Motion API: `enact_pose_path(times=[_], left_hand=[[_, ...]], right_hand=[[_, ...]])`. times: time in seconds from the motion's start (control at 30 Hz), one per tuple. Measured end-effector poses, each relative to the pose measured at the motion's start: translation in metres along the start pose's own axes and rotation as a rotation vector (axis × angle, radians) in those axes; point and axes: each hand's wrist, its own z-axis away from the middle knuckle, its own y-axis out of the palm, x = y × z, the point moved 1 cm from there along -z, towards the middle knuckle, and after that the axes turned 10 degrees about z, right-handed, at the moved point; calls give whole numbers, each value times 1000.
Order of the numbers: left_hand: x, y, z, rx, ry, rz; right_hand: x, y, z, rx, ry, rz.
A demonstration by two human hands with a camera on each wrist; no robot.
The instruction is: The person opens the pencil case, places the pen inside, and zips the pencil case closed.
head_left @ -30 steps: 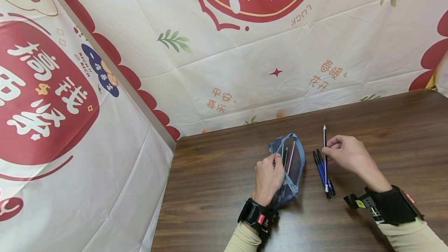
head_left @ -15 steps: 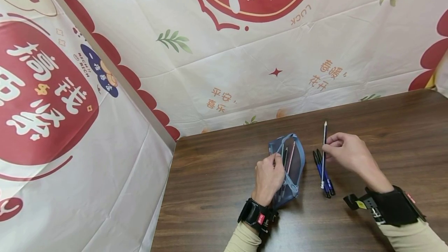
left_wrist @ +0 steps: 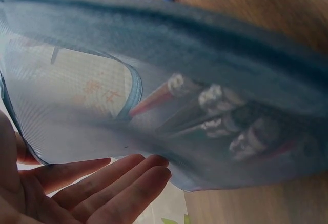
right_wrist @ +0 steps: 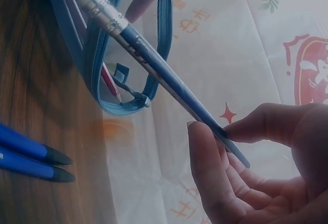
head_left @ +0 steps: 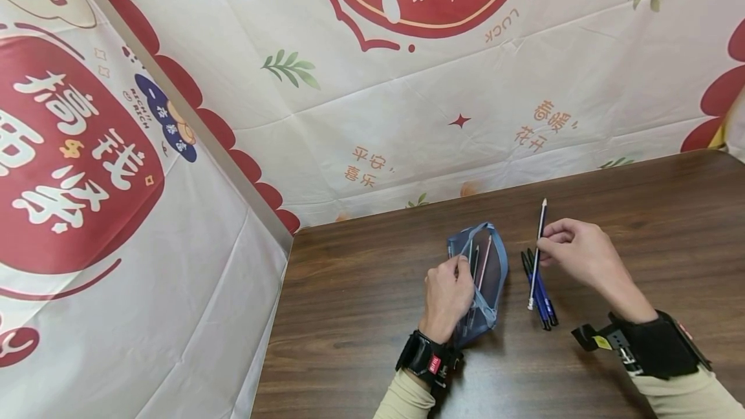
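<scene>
Head view: right hand (head_left: 573, 252) pinches 1 pencil (head_left: 537, 252) near its pointed far end, between thumb and fingers; long axis runs near-far, eraser end low and tilted slightly left. Blue mesh pouch (head_left: 487, 270) lies just left of the pencil on the wooden table (head_left: 361, 315), mouth open, other pencils inside. Left hand (head_left: 447, 297) grips the pouch's left edge. Loose blue pens (head_left: 540, 290) lie on the table under the pencil, between pouch and right hand. Right wrist view shows the eraser end at the pouch's zipper opening; touching or not, can't tell.
</scene>
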Motion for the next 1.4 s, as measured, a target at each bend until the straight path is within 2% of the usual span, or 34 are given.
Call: enact_pose_path(times=[0.4,0.87,1.4], left_hand=[[1,1,1,9,-1,10],[1,0,1,18,1,6],[0,0,1,24,-6,15]], right_hand=[[3,-3,3,-33,-22,-93],[5,0,4,-33,-48,-179],[5,4,3,-71,-27,-277]])
